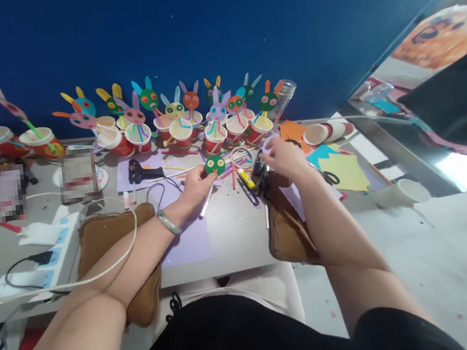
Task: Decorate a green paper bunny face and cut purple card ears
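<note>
My left hand (pixel 197 188) is closed on the edge of a round green paper face (pixel 215 166) with yellow-ringed eyes and a small orange mouth. My right hand (pixel 285 158) reaches over the clutter on the right with its fingers curled downward. Beside those fingers are a lilac paper piece (pixel 270 143) and a dark object (pixel 258 165); what the fingertips grip is hidden. A yellow glue stick (pixel 246 179) lies between the hands. Near my left hand are a white pen (pixel 206 202) and a black glue gun (pixel 144 171).
Behind stands a row of red-and-white paper cups (pixel 215 138) with paper rabbit faces (pixel 216 111). A power strip (pixel 61 246) and white cable (pixel 129 245) lie left. Right are coloured sheets (pixel 343 171), scissors handles (pixel 331 177) and a tipped cup (pixel 404 192). Brown cushions (pixel 291 235) lie under both forearms.
</note>
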### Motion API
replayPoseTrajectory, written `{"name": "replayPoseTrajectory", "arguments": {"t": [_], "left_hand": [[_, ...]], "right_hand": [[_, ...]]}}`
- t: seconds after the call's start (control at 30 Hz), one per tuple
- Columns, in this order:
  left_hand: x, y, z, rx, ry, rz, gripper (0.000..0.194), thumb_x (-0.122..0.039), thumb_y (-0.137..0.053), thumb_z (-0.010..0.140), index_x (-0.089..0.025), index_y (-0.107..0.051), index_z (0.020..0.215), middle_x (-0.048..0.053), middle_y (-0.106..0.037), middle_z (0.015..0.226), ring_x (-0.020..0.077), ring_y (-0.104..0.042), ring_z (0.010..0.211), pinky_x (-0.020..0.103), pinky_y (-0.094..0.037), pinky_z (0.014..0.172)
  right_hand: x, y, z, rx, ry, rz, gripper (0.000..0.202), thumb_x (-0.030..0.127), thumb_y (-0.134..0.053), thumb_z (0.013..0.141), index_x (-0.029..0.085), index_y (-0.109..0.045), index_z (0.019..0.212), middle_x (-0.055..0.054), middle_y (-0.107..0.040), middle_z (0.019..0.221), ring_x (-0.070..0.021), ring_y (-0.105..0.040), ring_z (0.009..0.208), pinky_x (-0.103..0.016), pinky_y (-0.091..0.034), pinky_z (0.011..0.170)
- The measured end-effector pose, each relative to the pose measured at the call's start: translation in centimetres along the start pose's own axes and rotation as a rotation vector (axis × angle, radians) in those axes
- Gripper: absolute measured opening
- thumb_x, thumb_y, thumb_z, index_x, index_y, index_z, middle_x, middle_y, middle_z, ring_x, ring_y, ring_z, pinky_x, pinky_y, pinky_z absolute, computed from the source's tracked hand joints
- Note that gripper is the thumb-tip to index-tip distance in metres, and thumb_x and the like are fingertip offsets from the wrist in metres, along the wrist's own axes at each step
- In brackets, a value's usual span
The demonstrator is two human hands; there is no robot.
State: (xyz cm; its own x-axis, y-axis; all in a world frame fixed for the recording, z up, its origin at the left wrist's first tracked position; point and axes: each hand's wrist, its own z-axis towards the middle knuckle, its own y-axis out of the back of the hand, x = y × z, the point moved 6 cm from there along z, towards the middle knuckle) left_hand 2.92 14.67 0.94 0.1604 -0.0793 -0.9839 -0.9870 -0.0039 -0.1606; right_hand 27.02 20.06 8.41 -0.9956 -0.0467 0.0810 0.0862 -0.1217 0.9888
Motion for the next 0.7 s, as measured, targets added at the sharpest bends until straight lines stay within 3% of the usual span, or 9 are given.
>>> {"name": "replayPoseTrajectory", "arguments": {"t": [0.1,0.27,0.5,0.7], "left_hand": [[0.2,0.1,0.2,0.001,0.013,0.003,0.02,-0.029,-0.074,0.071,-0.017,-0.061,0.081,-0.003,-0.061,0.069,0.0101,-0.06,0.05,0.024,-0.053,0.048],[0.2,0.2,0.3,-0.011,-0.008,-0.01,0.021,-0.03,-0.073,0.068,-0.017,-0.061,0.079,-0.005,-0.058,0.067,0.0082,-0.056,0.05,0.023,-0.052,0.048],[-0.3,-0.3,0.0,0.006,0.019,-0.021,0.024,-0.032,-0.073,0.065,-0.017,-0.063,0.08,-0.003,-0.061,0.07,0.0107,-0.06,0.054,0.025,-0.054,0.051],[-1.0,-0.4,-0.6,-0.016,0.035,-0.005,0.02,-0.03,-0.074,0.065,-0.017,-0.064,0.075,-0.003,-0.061,0.069,0.0092,-0.057,0.055,0.023,-0.052,0.053]], "right_hand": [[-0.5,-3.4,0.5,0.183,-0.12,-0.09,0.036,0.032,-0.055,0.099,0.013,-0.065,0.129,-0.023,-0.075,0.113,-0.0384,-0.072,0.106,-0.043,-0.051,0.085],[0.0,-6.1,1.0,0.172,-0.107,-0.066,0.04,0.033,-0.048,0.104,0.009,-0.055,0.136,-0.027,-0.074,0.117,-0.0389,-0.071,0.107,-0.041,-0.049,0.084],[0.4,-6.2,0.6,0.179,-0.095,-0.038,0.038,0.03,-0.054,0.097,0.012,-0.056,0.131,-0.026,-0.074,0.112,-0.0408,-0.07,0.106,-0.043,-0.046,0.083],[1.4,-5.7,-0.4,0.246,-0.095,-0.094,0.044,0.032,-0.057,0.096,0.013,-0.056,0.136,-0.025,-0.074,0.12,-0.0421,-0.071,0.113,-0.045,-0.049,0.089]]}}
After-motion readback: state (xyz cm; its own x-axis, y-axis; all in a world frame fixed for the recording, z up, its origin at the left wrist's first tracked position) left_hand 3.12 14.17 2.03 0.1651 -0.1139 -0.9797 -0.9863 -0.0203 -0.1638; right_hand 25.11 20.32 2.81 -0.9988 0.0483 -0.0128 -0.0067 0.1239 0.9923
